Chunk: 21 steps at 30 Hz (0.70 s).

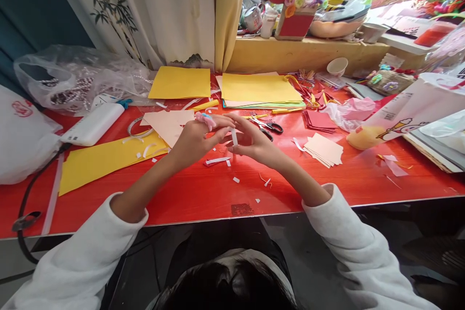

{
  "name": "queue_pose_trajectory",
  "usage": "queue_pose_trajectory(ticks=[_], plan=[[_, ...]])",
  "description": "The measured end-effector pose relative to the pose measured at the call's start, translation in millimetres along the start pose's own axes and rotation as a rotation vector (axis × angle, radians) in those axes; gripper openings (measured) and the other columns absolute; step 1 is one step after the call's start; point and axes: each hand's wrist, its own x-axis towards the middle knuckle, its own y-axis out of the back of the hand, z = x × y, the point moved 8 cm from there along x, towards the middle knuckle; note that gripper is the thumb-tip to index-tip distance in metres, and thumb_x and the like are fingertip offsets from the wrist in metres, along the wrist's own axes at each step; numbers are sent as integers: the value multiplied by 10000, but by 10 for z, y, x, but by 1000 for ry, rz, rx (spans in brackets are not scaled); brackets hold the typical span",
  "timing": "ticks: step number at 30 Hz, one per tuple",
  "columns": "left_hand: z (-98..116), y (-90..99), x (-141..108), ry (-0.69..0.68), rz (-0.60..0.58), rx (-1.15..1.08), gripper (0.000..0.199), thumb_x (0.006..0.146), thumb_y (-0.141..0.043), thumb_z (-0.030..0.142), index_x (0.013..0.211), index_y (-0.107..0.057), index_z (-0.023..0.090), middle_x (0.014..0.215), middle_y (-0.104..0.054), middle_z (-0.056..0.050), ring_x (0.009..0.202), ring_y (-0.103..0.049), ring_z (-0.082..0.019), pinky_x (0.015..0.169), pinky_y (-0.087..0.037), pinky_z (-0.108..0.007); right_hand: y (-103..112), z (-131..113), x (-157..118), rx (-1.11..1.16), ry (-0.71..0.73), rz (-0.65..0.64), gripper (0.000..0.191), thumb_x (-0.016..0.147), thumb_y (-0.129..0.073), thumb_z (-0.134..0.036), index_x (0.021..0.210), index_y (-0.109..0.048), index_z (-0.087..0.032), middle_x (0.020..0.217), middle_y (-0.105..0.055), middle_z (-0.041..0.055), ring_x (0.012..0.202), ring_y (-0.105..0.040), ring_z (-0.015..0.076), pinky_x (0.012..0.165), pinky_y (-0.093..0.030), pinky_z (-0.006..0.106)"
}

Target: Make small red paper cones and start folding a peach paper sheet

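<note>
Over the middle of the table, my left hand (198,138) and my right hand (254,143) meet at the fingertips. Between them stands a short narrow white strip (234,136), paper or tape. Its upper end is at my left thumb and fingers, its lower end by my right thumb. A fluffy pink and blue piece (206,120) sits on the fingers of my left hand. Behind my right hand lie scissors with black handles (267,128). Under my left hand is a pale pink paper sheet (165,126).
Yellow sheets (179,83) and a stack of coloured paper (259,89) lie at the back. A long yellow sheet (105,160) and a tape roll (135,128) are on the left. Pale cards (323,150), red squares (319,121) and a large cup (407,111) stand right.
</note>
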Motion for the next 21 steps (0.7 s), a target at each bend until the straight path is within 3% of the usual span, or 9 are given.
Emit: queue_pose_trajectory(ticks=[5,7,12,16,18,21], plan=[[-105,103,20,126,45,-212,223,907,-511,305,950,-685,171,1020,-713,-56,996,-646,-164,916,-520,-327,162,-67,-14,-216,60,180,491,852,-519,-127,1313,-438,-276,1332,-527,76,974,-671,189,823,-579,354],[-166,119,16,200,65,-225,267,905,-514,370,935,-682,165,970,-711,-57,934,-652,-162,874,-527,-317,176,-119,-25,-331,79,207,500,872,-499,-140,1346,-424,-279,1354,-524,74,1010,-661,198,825,-581,353],[-231,-102,-15,333,-114,-209,319,837,-598,458,977,-670,181,979,-685,-39,816,-634,-138,759,-513,-265,44,-206,-39,-668,199,134,759,894,-498,-164,1522,-99,-312,1547,-302,69,1350,-414,267,980,-508,427],[-196,-184,-22,322,-143,-305,282,842,-596,426,934,-644,164,827,-658,-17,664,-606,-107,651,-502,-240,-104,-210,-63,-847,320,24,790,934,-438,-168,1528,73,-265,1568,-240,93,1425,-291,238,1084,-400,437],[-201,-147,-16,289,-118,-263,256,862,-571,403,871,-636,156,724,-629,-5,632,-594,-110,644,-498,-245,-82,-249,-84,-960,369,78,735,945,-449,-220,1536,-12,-232,1509,-353,125,1366,-386,245,1047,-427,422],[-210,-80,-8,163,-112,18,217,889,-536,340,896,-648,154,757,-658,-24,694,-615,-132,690,-492,-263,28,-388,-146,-1155,448,276,532,921,-527,-343,1419,-408,-201,1205,-607,131,1128,-561,261,957,-461,429]])
